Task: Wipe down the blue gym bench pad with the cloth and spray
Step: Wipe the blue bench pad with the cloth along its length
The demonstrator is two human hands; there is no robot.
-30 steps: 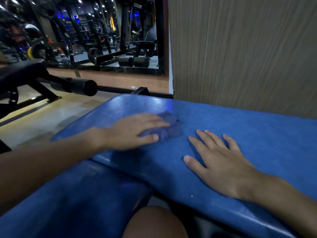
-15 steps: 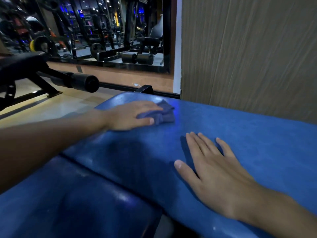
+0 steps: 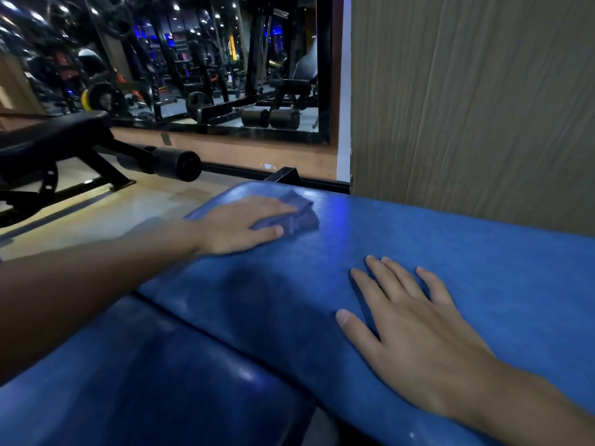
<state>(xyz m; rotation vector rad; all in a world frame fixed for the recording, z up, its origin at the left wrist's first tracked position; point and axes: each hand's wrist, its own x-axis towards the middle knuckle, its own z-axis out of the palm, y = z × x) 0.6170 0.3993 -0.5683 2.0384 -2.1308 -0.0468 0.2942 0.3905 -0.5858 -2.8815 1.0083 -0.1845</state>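
Left hand (image 3: 238, 225) flat on crumpled cloth (image 3: 301, 217), right hand (image 3: 418, 342) spread on smooth blue pad (image 3: 467, 249)

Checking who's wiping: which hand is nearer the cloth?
Left. The left hand presses on the cloth; the right hand rests flat on the bench pad, clear of the cloth.

The bench pad (image 3: 418, 239) is bright blue with a faint mottled grain, darker between the left fingers (image 3: 273, 209) and the right fingers (image 3: 396, 278). Under the left fingers, the cloth (image 3: 302, 215) is dull slate blue. Beyond the right fingers, the wall panel (image 3: 467, 107) is grey-brown with vertical streaks. Left of the left fingers are a black foam roller (image 3: 174, 162) and a glossy tan floor (image 3: 128, 214).
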